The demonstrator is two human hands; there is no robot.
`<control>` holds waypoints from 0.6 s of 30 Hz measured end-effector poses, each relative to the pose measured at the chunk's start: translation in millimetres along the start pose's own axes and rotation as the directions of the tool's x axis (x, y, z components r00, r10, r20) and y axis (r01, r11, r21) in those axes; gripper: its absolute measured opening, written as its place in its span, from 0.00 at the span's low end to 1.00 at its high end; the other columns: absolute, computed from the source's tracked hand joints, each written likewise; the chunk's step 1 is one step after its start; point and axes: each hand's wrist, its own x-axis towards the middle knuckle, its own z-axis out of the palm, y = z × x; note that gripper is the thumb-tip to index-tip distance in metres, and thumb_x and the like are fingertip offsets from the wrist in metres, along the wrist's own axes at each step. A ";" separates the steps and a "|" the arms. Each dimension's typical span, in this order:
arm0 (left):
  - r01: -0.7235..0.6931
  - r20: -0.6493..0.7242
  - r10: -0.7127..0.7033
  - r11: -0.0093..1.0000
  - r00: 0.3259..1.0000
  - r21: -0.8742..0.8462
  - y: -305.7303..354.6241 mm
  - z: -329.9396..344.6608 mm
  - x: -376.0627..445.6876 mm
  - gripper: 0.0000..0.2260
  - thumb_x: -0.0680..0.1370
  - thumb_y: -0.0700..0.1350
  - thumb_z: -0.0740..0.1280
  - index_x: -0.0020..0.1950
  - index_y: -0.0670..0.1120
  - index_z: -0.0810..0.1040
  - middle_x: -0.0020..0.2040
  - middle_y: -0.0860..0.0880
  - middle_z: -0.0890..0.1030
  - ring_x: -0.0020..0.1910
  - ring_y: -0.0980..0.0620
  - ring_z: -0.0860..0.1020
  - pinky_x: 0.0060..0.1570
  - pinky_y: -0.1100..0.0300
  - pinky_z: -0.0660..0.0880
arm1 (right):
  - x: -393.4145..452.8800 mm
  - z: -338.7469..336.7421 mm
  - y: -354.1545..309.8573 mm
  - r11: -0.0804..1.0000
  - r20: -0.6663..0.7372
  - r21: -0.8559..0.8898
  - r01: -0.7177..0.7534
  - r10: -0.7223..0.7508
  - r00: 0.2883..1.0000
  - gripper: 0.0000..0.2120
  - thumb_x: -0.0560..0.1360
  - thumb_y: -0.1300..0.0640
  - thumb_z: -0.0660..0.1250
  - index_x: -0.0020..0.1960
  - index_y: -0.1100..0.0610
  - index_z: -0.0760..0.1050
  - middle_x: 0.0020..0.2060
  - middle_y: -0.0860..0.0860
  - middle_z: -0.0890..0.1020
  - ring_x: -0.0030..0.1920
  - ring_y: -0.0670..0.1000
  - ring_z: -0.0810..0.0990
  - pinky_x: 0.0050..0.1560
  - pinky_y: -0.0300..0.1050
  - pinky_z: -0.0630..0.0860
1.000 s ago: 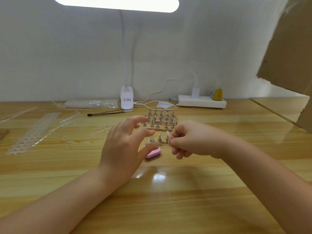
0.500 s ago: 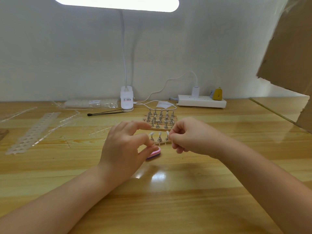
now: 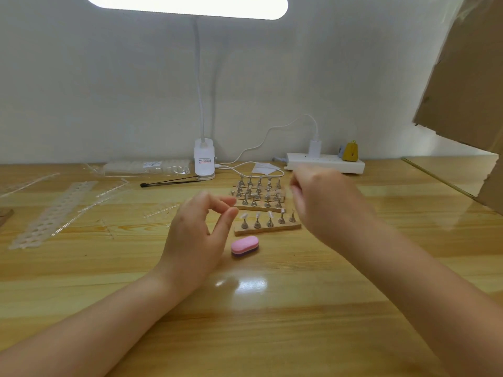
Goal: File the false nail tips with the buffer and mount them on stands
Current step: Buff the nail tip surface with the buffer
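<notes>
Front wooden strip [image 3: 268, 229] sits mid-table with five small metal stands; stands [image 3: 257, 221] carry pale nail tips [image 3: 270, 214] on top, the rightmost one too small to be sure. Pink buffer block [image 3: 244, 245] lies flat on the table just in front of that strip, toward its left end, touching neither hand. More strips of stands [image 3: 260, 193] are packed right behind the front strip.

Left hand [image 3: 194, 235] hovers just left of the front strip, thumb and forefinger curved toward each other with a gap between, holding nothing. Right hand [image 3: 324, 202] is raised over the right end of the strips, motion-blurred, fingers curled in; possibly pinching something tiny, cannot tell.

Behind the strips: white lamp base [image 3: 204, 159] with its cable, white power strip [image 3: 325, 165] with a plug and a small yellow object [image 3: 350, 151]. Left of the strips: black thin stick [image 3: 168, 182], clear plastic frames [image 3: 54, 210], a clear bag [image 3: 147, 167]. Cardboard sheet [image 3: 468, 77] stands well right of the strips. Wooden table [image 3: 272, 322] underneath all.
</notes>
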 end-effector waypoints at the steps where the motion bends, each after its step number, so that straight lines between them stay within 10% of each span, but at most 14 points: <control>1: 0.012 0.023 -0.012 1.000 1.000 0.002 -1.1 0.7 -0.2 0.04 0.76 0.45 0.69 0.43 0.51 0.74 0.48 0.61 0.80 0.51 0.63 0.77 0.50 0.67 0.70 | 1.4 -1.1 6.5 0.999 -0.033 -0.027 -0.032 0.031 0.999 0.05 0.76 0.67 0.61 0.46 0.58 0.73 0.35 0.51 0.75 0.35 0.51 0.75 0.34 0.46 0.75; 18: -0.002 0.132 -0.004 0.999 0.991 0.043 -5.3 0.6 -1.8 0.08 0.68 0.54 0.73 0.44 0.57 0.78 0.46 0.65 0.79 0.47 0.61 0.76 0.47 0.68 0.70 | 3.2 15.8 32.1 0.919 0.344 -0.369 -0.138 0.273 0.899 0.06 0.77 0.55 0.61 0.45 0.52 0.76 0.36 0.48 0.75 0.37 0.50 0.75 0.29 0.41 0.66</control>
